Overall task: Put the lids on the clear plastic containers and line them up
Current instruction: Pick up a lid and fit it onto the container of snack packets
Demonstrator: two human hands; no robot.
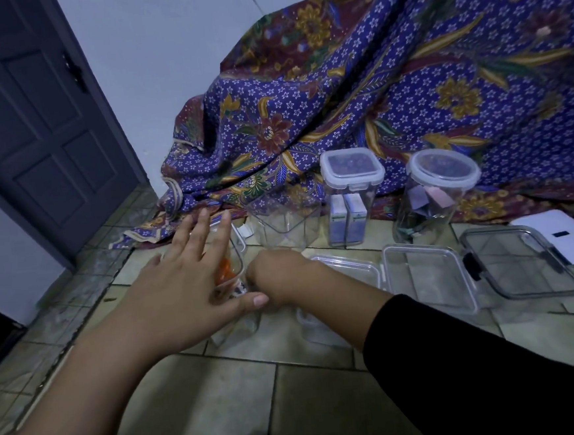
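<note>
My left hand [187,276] lies flat with straight fingers on the lid of a tall clear container [239,324] that holds orange pieces. My right hand [280,276] is curled at that container's right side, its fingers hidden from me. Behind stands an uncovered square container [284,224]. A lidded square container [352,195] and a lidded round jar [438,191] stand in a row at the back. Flat clear boxes [427,278] and a dark-rimmed lid [522,260] lie on the tiled floor to the right.
A blue patterned cloth [389,89] is draped behind the containers. A white sheet of paper [568,236] lies at the far right. A dark door [30,117] stands at the left. Beige floor tiles [224,400] stretch in front.
</note>
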